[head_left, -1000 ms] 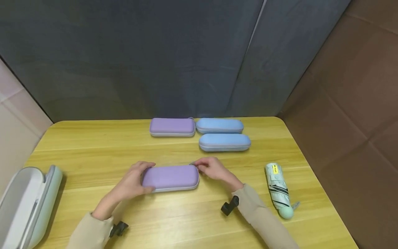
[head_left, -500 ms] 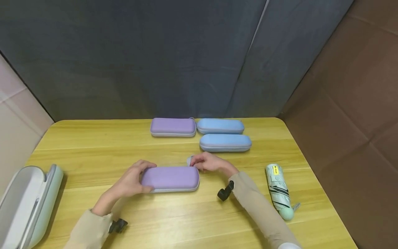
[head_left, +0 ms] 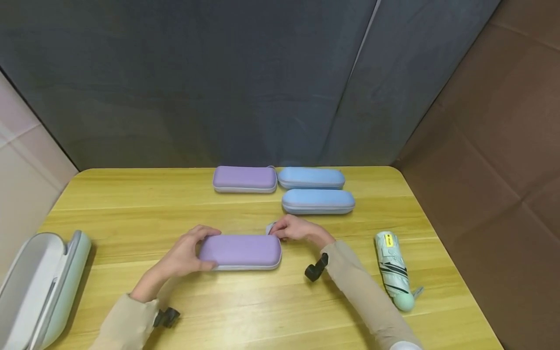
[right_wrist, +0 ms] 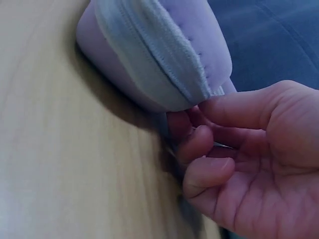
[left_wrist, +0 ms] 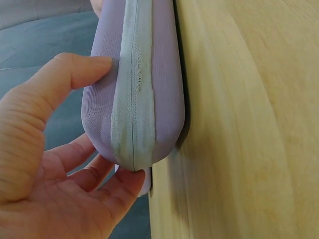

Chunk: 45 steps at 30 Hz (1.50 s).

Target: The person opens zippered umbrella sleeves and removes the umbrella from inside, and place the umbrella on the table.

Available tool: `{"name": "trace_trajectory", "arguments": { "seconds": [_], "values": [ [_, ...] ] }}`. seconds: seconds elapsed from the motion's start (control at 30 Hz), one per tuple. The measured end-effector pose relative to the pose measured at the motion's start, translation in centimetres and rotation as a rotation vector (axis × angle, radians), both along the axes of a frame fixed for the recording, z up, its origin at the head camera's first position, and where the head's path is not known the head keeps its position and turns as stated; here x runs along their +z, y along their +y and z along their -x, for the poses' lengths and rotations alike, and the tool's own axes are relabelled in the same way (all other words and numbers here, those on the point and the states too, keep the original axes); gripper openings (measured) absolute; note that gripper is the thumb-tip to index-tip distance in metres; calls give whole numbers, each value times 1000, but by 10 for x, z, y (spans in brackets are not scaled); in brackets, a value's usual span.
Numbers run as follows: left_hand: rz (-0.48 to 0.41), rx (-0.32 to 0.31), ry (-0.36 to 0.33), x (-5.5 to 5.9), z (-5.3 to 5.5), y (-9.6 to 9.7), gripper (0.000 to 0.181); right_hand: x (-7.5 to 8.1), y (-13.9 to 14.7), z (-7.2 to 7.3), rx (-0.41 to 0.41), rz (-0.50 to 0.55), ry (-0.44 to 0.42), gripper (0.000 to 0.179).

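Observation:
A purple zip-up hard case [head_left: 240, 252] with a pale grey zipper band lies on the table in front of me. My left hand [head_left: 185, 255] holds its left end, thumb on the near side and fingers around the far corner. At the far right corner, my right hand [head_left: 295, 228] pinches the zipper pull, whose grey tab [head_left: 270, 227] sticks out past the fingertips. The right wrist view shows thumb and index finger right at the zipper band [right_wrist: 149, 55], partly hiding the pull. In the left wrist view, the zipper band [left_wrist: 133, 99] runs closed along the case end.
Farther back lie another purple case [head_left: 245, 179] and two blue cases [head_left: 311, 177], one in front of the other. A folded mint umbrella [head_left: 393, 270] is at the right. A pale green and white open container [head_left: 43, 291] stands at the left edge of the wooden table [head_left: 245, 311].
My right hand has shifted slightly up and left around the case's far right corner, and the grey tab shows more. The left hand and the case have hardly moved.

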<state>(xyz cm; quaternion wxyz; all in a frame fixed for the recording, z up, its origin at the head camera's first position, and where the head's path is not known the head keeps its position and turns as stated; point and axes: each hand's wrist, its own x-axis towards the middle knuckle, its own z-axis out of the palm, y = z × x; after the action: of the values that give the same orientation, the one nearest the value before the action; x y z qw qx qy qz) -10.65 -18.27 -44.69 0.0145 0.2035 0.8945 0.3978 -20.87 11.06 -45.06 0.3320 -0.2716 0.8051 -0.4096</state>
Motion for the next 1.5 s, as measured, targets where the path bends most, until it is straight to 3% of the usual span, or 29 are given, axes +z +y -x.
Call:
{"name": "trace_trajectory", "arguments": {
  "seconds": [0.17, 0.37, 0.6, 0.83, 0.9, 1.03, 1.2, 1.3, 1.5],
  "values": [
    [-2, 0, -2, -2, 2, -1, 63, 3, -1, -1, 31, -47, -4, 14],
    [-5, -16, 20, -3, 3, -1, 63, 0, -1, -5, -66, -1, -82, 13],
    [-22, -35, 33, -2, 2, -3, 62, -8, 4, -6, 64, 77, 88, 17],
    [-16, -37, 22, -3, 2, -4, 63, -8, 6, -5, 70, 72, 52, 13],
    [-14, -38, 21, -3, 2, -4, 63, -8, 5, -6, 89, 51, 106, 12],
    [-8, -32, 25, -4, 3, -4, 63, -5, 4, -11, 124, -10, 332, 11],
    [12, -19, 36, -3, 1, -4, 62, -2, 8, -20, 100, -80, 576, 14],
    [25, -4, 61, -2, -2, -3, 61, 0, 13, -27, 78, -121, 659, 15],
    [66, 53, 154, -2, -11, 4, 59, 3, 18, -45, 26, -138, 736, 13]
  ]
}}
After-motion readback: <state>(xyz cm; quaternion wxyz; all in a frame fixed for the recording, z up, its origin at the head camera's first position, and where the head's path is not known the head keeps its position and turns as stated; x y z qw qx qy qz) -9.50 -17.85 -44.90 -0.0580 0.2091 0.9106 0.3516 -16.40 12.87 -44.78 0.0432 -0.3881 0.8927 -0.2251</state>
